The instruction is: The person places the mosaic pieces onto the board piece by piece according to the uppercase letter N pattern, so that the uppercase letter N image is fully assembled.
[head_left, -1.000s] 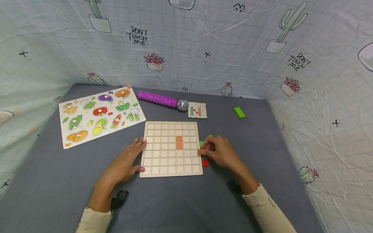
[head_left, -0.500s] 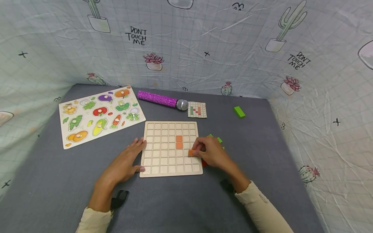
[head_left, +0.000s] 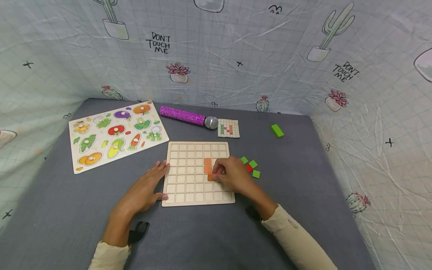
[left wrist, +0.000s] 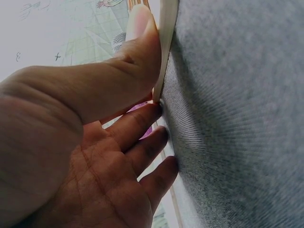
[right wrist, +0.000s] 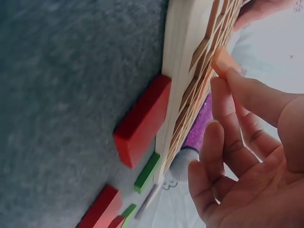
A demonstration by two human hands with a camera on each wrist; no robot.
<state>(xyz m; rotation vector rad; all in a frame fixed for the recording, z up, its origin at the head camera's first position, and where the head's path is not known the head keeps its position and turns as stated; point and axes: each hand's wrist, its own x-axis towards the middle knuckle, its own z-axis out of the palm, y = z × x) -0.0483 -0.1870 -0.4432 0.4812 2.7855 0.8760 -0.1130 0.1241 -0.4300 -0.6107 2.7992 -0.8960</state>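
A pale wooden grid board [head_left: 189,187] lies on the grey table. Between thumb and fingertip, my right hand [head_left: 232,174] pinches a square orange tile [head_left: 210,177], held low over the grid and tilted in the right wrist view. Two more orange tiles [head_left: 207,169] sit in neighbouring cells, one behind the other, just beyond the held one. My left hand [head_left: 143,189] rests along the board's left side. Its fingers are extended with the tips at the edge, and the thumb [left wrist: 142,42] lies on the board's rim.
Several green tiles [head_left: 256,174] and a red tile [head_left: 249,168] lie right of the board; another red tile [right wrist: 142,123] touches its edge. Farther back are a green block [head_left: 277,131], a pattern card [head_left: 228,128], a purple glitter microphone [head_left: 183,115] and a vegetable peg puzzle [head_left: 101,140].
My right hand has carried the orange tile leftward from the board's right edge to near the two set orange tiles, uncovering the loose tiles. The left hand stays put.
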